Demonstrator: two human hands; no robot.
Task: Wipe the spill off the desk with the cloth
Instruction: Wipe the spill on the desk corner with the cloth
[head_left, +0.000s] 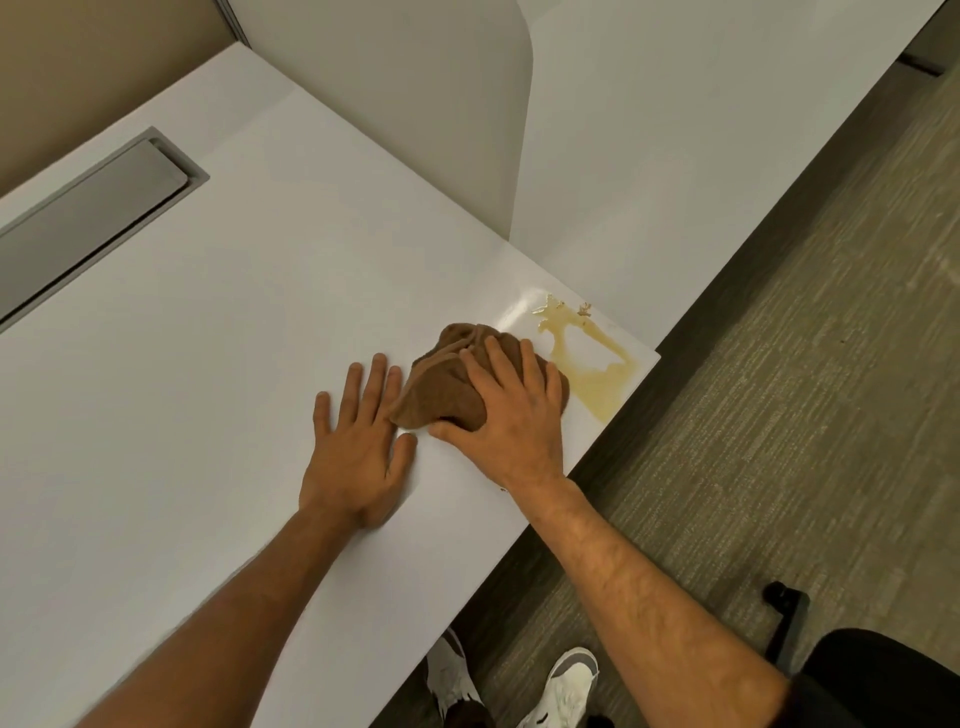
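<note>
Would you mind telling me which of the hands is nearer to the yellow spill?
Right. The right hand presses the brown cloth just beside the spill; the left hand lies flat beyond the cloth.

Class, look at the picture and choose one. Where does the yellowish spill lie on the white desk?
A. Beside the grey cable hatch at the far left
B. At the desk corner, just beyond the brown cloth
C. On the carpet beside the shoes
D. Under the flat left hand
B: the spill spreads over the corner of the desk, just past the brown cloth that the right hand grips, with part of it not yet wiped.
</note>
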